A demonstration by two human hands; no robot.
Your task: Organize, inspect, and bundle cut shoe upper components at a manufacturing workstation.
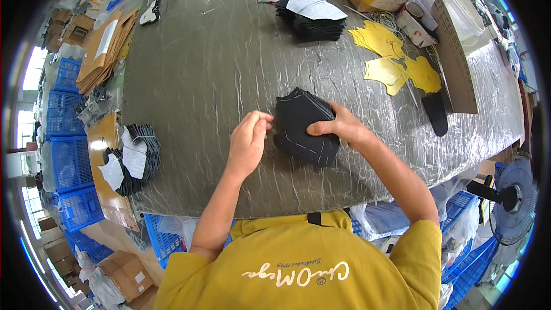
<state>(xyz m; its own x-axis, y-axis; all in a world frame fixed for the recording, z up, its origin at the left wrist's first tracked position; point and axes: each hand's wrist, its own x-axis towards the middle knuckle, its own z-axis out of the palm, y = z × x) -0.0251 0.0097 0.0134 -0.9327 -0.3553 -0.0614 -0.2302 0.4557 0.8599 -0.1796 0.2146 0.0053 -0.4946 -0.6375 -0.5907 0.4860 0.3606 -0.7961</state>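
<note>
A thick stack of black cut fabric pieces with light dashed marks along its edges is held over the table. My right hand grips it from the right side, thumb on top and fingers beneath. Just left of the stack, my left hand is closed, with its thumb and fingers pressed together. It is apart from the stack, and whatever its fingertips hold, if anything, is too small to make out.
Another black stack with a white paper piece lies at the far side. Yellow pattern pieces and an upright cardboard panel stand right. Bundled black pieces sit at the left edge. A fan is at right.
</note>
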